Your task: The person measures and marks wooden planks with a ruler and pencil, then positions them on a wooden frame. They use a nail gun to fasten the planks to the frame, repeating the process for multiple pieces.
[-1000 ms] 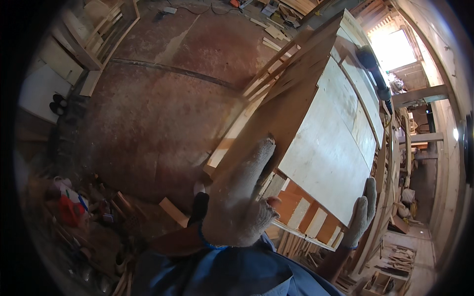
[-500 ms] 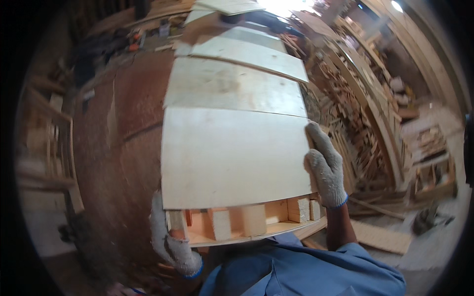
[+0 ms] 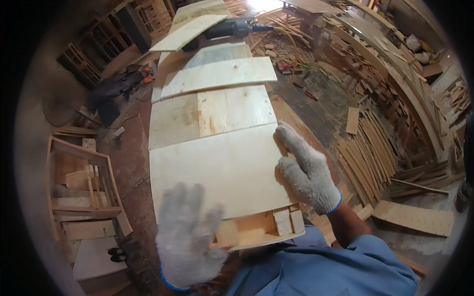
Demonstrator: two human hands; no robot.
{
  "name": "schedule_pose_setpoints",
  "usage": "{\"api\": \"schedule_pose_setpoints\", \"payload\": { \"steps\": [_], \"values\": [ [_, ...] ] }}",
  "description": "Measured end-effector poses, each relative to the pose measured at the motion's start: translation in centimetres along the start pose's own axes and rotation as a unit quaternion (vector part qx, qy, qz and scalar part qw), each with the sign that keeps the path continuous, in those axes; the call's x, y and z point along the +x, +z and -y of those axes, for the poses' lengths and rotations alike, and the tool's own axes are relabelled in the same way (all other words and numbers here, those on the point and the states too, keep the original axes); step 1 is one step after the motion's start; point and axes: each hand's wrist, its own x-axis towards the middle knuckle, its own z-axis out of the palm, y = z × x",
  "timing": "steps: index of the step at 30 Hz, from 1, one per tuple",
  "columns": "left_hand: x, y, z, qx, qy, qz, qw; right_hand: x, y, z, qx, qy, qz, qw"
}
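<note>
Both gloved hands, the left hand (image 3: 190,236) and right hand (image 3: 306,170), press spread flat on the plywood sheet (image 3: 217,170), steadying it over the wooden frame (image 3: 256,229).

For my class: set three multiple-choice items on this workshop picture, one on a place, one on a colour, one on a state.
1. Where does the right hand rest?
A. on the plywood sheet's right edge
B. on the floor
C. on the power tool

2. What colour are the glove cuffs?
A. red
B. blue
C. green

3. How is the left hand?
A. clenched on a hammer
B. in a pocket
C. open, fingers spread

Answers: 1 A, its palm lies on the plywood sheet; 2 B, a blue band rims each wrist; 3 C, the fingers fan out, holding nothing.
</note>
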Motion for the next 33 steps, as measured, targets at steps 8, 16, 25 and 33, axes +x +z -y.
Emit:
{"api": "schedule_pose_setpoints", "payload": {
  "steps": [8,16,25,33],
  "values": [
    [1.7,2.2,-2.1,0.017,-0.038,0.038,0.998,1.8,-1.7,0.5,-0.076,-0.113,0.041,0.990],
    [2.8,2.1,-2.4,0.000,-0.062,0.028,0.998,18.8,-4.7,-4.3,-0.143,-0.261,-0.078,0.951],
    [2.7,3.1,-1.9,-0.010,-0.055,-0.017,0.998,35.0,0.3,-4.8,-0.369,-0.344,-0.015,0.863],
    [2.0,3.0,-1.8,0.010,-0.059,-0.040,0.997,38.5,4.4,-1.4,-0.387,-0.337,0.133,0.848]
  ]
}}
